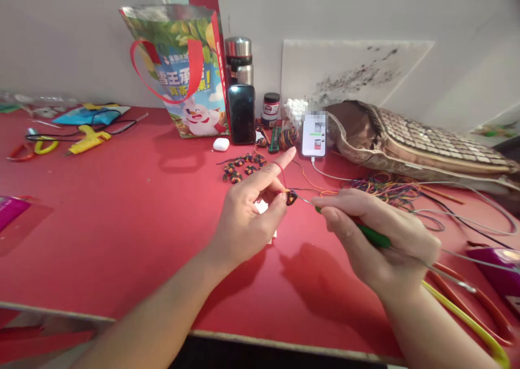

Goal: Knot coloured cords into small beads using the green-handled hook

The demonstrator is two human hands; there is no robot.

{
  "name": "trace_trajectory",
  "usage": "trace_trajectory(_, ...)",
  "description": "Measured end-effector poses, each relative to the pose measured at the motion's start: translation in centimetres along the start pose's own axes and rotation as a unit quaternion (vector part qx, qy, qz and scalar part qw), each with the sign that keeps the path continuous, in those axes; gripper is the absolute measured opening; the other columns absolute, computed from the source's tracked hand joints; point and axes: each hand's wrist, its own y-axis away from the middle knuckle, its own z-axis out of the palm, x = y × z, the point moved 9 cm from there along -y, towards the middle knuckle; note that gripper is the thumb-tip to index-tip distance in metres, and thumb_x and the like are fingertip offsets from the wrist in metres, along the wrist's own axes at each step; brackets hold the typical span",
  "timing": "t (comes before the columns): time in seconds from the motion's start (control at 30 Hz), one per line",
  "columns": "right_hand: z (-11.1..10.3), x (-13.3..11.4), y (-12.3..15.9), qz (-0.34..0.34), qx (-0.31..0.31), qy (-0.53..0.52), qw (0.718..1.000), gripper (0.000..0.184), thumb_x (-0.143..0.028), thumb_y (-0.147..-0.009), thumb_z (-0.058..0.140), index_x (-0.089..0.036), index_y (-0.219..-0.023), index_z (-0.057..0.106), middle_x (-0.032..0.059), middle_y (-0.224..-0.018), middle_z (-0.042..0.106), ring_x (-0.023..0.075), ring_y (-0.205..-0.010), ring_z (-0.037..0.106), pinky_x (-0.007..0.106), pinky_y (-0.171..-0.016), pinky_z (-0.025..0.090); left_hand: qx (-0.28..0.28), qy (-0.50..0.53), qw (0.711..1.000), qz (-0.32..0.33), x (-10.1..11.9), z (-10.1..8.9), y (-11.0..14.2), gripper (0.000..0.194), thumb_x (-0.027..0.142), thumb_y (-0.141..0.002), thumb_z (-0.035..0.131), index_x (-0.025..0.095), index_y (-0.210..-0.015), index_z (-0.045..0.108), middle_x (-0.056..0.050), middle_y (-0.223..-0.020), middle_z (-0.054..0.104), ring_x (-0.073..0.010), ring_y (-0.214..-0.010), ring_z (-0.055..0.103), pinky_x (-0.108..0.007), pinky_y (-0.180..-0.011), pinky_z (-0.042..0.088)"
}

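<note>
Yarn piece (291, 198) sits pinched at the left hand's (246, 212) thumb and fingertips, just right of them, right hand (392, 258) gripping a hook (374, 235) (green handle, slanting up-left toward it).

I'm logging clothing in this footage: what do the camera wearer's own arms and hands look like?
The left hand and right hand are both ungloved, with no ring, watch or bracelet visible. The left forearm and right forearm show no sleeves up to the picture's bottom edge.
</note>
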Motion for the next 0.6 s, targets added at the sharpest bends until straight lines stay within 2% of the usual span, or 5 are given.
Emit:
trace_trajectory(0.13,-0.7,1.7,0.0,0.082,0.016,-0.06,0.995,0.013,-0.017,-0.097,0.075,-0.025,-0.089,0.082,-0.0021,-0.066,0.069,0.0119,-0.055,0.06,0.026,-0.052,0.048,-0.022,0.02,1.0,-0.004,0.0,0.3,-0.3,0.049,0.016,-0.091,0.067,0.025,-0.139,0.075,0.003,-0.073,0.065,-0.0123,-0.059,0.052,-0.027,-0.058,0.048)
trace_trajectory(0.23,-0.9,3.1,0.2,0.143,0.031,-0.11,0.983,0.016,-0.024,-0.098,0.078,-0.024,-0.083,0.083,-0.0023,-0.059,0.064,0.0109,-0.051,0.055,0.025,-0.048,0.043,-0.042,0.039,0.998,0.016,0.4,0.6,-0.4,0.031,0.013,-0.088,0.067,0.025,-0.112,0.084,0.001,-0.075,0.069,-0.0122,-0.06,0.052,-0.026,-0.054,0.044)
trace_trajectory(0.33,-0.7,4.3,0.5,0.187,0.033,-0.159,0.969,0.019,-0.031,-0.098,0.079,-0.023,-0.081,0.084,-0.0004,-0.059,0.065,0.0118,-0.052,0.056,0.026,-0.047,0.043,-0.056,0.057,0.997,0.02,0.2,0.7,-0.4,0.02,0.011,-0.086,0.068,0.024,-0.09,0.081,-0.002,-0.085,0.077,-0.0119,-0.059,0.051,-0.027,-0.049,0.039)
trace_trajectory(0.47,-0.9,4.8,0.8,0.207,0.053,-0.182,0.96,0.019,-0.033,-0.098,0.079,-0.024,-0.082,0.085,0.0007,-0.061,0.066,0.0126,-0.054,0.057,0.027,-0.049,0.043,-0.063,0.079,0.995,0.009,-0.2,0.7,-0.4,0.012,0.014,-0.09,0.07,0.022,-0.085,0.076,-0.006,-0.1,0.083,-0.0122,-0.061,0.056,-0.029,-0.055,0.047)
trace_trajectory(0.6,-1.2,4.0,0.6,0.184,0.064,-0.153,0.969,0.015,-0.028,-0.098,0.079,-0.024,-0.087,0.087,-0.0006,-0.061,0.065,0.0114,-0.055,0.056,0.026,-0.05,0.041,-0.053,0.075,0.996,0.017,0.1,0.7,-0.4,0.016,0.02,-0.094,0.073,0.022,-0.079,0.071,-0.007,-0.096,0.083,-0.0156,-0.07,0.065,-0.03,-0.063,0.051)
